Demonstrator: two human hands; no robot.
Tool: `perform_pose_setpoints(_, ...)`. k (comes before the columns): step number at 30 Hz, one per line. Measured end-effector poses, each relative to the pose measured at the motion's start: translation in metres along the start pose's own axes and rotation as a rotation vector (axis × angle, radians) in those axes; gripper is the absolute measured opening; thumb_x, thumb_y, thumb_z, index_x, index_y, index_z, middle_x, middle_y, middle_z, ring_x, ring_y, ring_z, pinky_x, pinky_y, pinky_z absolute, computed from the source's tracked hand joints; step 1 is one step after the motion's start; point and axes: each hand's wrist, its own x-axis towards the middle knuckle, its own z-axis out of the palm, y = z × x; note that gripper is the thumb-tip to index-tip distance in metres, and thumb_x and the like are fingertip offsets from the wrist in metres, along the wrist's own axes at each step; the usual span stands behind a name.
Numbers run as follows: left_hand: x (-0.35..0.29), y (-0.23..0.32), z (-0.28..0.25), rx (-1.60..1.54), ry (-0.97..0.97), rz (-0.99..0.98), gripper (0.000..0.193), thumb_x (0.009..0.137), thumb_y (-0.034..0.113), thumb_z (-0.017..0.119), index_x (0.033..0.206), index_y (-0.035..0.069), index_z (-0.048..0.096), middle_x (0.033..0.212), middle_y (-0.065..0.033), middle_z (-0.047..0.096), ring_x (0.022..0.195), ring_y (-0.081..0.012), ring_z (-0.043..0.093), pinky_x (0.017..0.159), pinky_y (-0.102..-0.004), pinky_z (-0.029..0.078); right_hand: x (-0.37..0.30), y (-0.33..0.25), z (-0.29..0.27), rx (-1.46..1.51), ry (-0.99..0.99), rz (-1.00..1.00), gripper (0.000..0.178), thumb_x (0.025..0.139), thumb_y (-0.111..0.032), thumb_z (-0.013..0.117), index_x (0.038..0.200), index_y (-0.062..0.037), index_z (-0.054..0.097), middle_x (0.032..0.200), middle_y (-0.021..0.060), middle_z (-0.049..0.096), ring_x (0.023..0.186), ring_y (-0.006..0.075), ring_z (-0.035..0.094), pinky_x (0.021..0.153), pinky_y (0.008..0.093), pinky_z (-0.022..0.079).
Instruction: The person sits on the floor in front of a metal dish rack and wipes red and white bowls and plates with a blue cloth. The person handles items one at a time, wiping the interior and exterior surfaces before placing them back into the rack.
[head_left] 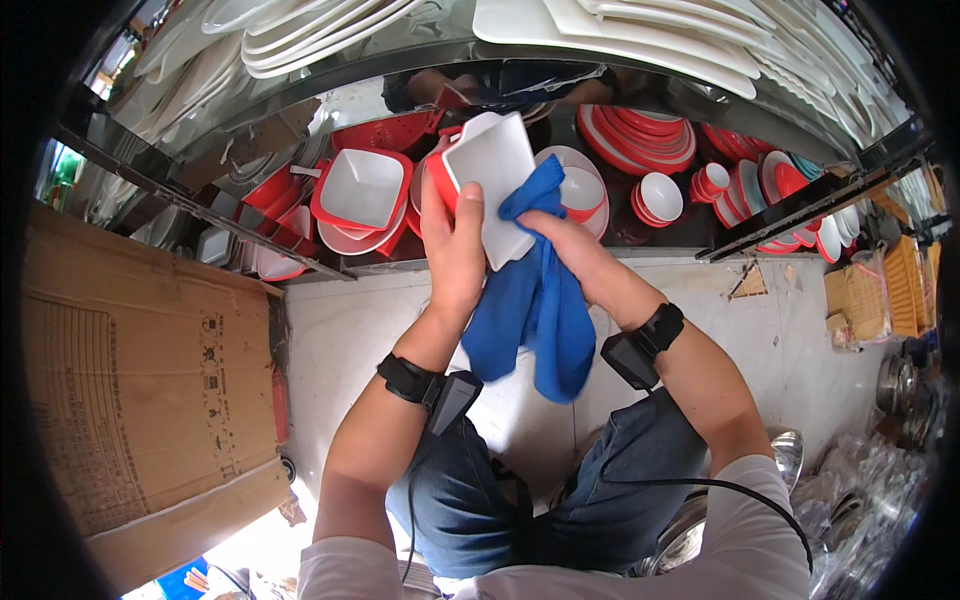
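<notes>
Glossy dark shelving (621,222) carries squarish and round red-and-white bowls (362,190) beneath stacks of smooth white platters (620,40), above a pale, scuffed floor (345,330). Before the lower shelf, a flared, angular red-and-white dish (497,180) sits tilted in the left hand (455,248), thumb over its white face, fingers curled around the red outside. Bunched in the closed right hand (575,248), a limp blue cloth (545,320) meets the dish's right edge.
</notes>
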Motion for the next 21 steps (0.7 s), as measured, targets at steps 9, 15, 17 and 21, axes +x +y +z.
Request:
perform_pose_setpoints(9,0.002,-0.001,-0.003,-0.343,0.231,-0.348,0.041,0.100,0.004,0.050,0.141,0.003,0.050,0.128,-0.0128,0.061,0.119,-0.0259,0.060,0.104,-0.0405,0.048,0.002,-0.006,-0.006,-0.315,0.169,-0.159,0.046,0.099,-0.028,0.068,0.141,-0.0089,0.062,0.128,0.0094,0.070,0.114,0.0228,0.069,0.100,0.0384,0.056)
perform_pose_setpoints(15,-0.001,0.004,-0.003,-0.409,0.279,-0.209,0.038,0.099,0.002,0.048,0.137,0.004,0.053,0.124,-0.0119,0.063,0.116,-0.0249,0.061,0.104,-0.0393,0.048,0.002,0.009,0.012,-0.067,0.077,-0.089,0.049,0.100,-0.031,0.071,0.142,-0.0092,0.060,0.131,0.0080,0.069,0.117,0.0224,0.068,0.101,0.0391,0.056)
perform_pose_setpoints(17,-0.001,0.002,-0.002,-0.350,0.289,-0.160,0.037,0.098,0.001,0.048,0.135,0.005,0.054,0.121,-0.0110,0.064,0.115,-0.0231,0.061,0.103,-0.0382,0.047,0.004,0.011,0.011,-0.104,0.070,-0.144,0.049,0.100,-0.033,0.072,0.142,-0.0094,0.061,0.132,0.0075,0.069,0.118,0.0219,0.068,0.100,0.0393,0.055)
perform_pose_setpoints(21,-0.002,-0.007,-0.001,-0.199,0.283,-0.116,0.037,0.096,-0.001,0.049,0.132,0.006,0.055,0.119,-0.0105,0.065,0.112,-0.0199,0.059,0.099,-0.0346,0.046,0.026,0.020,-0.014,-0.624,0.224,-0.415,0.045,0.100,-0.039,0.072,0.133,-0.0091,0.068,0.124,0.0092,0.074,0.113,0.0237,0.071,0.094,0.0396,0.056)
